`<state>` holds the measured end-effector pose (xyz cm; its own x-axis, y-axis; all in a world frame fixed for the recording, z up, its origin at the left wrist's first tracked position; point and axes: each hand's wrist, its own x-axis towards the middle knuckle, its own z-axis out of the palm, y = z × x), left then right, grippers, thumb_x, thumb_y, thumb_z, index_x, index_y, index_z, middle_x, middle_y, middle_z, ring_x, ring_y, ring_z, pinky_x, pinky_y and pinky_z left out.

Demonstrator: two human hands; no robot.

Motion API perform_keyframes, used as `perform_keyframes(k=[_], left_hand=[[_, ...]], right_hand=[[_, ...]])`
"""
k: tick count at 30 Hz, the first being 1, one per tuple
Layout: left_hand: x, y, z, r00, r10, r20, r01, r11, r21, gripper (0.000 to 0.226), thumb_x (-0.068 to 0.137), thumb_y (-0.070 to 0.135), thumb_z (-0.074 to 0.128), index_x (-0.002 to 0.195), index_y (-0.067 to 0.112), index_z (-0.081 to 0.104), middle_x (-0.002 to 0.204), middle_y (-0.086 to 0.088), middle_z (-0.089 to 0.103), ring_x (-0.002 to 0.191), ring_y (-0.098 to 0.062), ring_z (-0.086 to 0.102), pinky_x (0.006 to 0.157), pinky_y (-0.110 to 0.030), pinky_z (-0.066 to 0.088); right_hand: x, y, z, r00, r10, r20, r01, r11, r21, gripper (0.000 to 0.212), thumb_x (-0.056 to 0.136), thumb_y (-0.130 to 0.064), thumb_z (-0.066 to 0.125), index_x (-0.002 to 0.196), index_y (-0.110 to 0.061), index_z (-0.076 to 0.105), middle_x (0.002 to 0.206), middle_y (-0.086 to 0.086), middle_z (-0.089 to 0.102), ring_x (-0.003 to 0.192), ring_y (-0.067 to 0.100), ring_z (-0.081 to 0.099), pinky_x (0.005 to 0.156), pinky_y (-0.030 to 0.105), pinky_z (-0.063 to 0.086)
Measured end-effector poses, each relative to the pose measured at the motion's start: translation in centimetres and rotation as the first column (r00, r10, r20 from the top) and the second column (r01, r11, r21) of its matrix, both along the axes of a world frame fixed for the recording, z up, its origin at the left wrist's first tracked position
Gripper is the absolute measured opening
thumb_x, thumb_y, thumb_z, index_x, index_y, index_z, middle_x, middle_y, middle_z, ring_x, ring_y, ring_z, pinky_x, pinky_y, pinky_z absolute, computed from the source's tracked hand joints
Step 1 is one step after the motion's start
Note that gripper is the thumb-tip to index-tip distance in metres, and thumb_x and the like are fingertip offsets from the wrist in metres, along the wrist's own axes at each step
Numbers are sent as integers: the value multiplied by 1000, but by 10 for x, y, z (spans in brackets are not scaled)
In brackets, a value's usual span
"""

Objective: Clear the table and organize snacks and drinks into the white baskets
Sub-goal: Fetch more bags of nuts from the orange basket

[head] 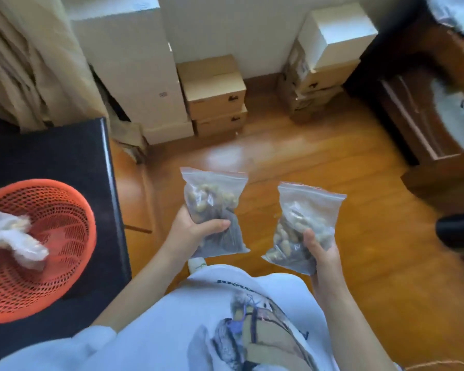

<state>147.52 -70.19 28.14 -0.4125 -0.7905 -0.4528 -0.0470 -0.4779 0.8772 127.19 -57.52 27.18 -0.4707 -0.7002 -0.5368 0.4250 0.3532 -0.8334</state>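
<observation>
Transfer step, judged. Left hand (190, 231) gripped one zip bag of peanuts (212, 207), fingers curled round it; right hand (320, 250) gripped a second zip bag (300, 226). Both held above the floor, off the counter (51, 153). No white basket visible; next needs locating one.

Dark lettering was printed on the white shirt (225, 298), below the fingers, but it was seen upside down and blurred, and no word could be made out. Small dark marks were borne by the cardboard boxes (214, 103), well beyond the fingers; none could be read.
</observation>
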Motion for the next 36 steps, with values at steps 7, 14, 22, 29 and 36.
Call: perform_keyframes(k=[7, 14, 22, 29, 36], left_hand=[[-151, 76, 3, 977, -197, 83, 199, 980, -20, 47, 56, 12, 72, 100, 18, 58, 78, 9, 72, 71, -2, 69, 60, -14, 53], [-273, 157, 0, 925, -365, 103, 366, 931, 14, 44, 55, 17, 73, 96, 25, 59, 74, 13, 74, 69, -5, 71, 55, -15, 52], [-402, 209, 9, 769, -611, 189, 625, 780, -20, 51, 46, 49, 75, 94, 34, 63, 85, 13, 74, 82, -6, 70, 65, -19, 52], [-542, 258, -6, 618, -766, 178, 780, 626, -11, 67, 51, 47, 77, 111, 21, 62, 96, 3, 73, 92, -16, 70, 68, -23, 53], [-715, 329, 0, 415, -903, 108, 910, 414, -36, 44, 58, 30, 77, 100, 23, 64, 84, 10, 74, 79, -6, 71, 62, -17, 52]], right_hand=[[-103, 113, -4, 940, -340, -27, 341, 940, 35, 62, 52, -40, 77, 109, -16, 64, 105, 8, 70, 91, 22, 69, 79, 34, 56], [-200, 220, -3, 810, -586, -13, 586, 809, 45, 102, 30, -71, 79, 117, -21, 59, 119, 0, 65, 115, 22, 59, 102, 45, 43], [-262, 304, -11, 584, -812, 7, 812, 584, 24, 33, 73, -53, 64, 92, -27, 70, 96, -2, 73, 106, 13, 64, 97, 43, 48], [-344, 363, -31, 326, -941, -87, 945, 324, 37, 28, 69, -49, 66, 96, -40, 67, 98, -21, 71, 97, -2, 65, 87, 30, 50], [-463, 428, -13, 84, -979, -185, 996, 85, 0, 14, 81, -39, 66, 82, -53, 67, 89, -32, 69, 89, -10, 64, 83, 25, 51]])
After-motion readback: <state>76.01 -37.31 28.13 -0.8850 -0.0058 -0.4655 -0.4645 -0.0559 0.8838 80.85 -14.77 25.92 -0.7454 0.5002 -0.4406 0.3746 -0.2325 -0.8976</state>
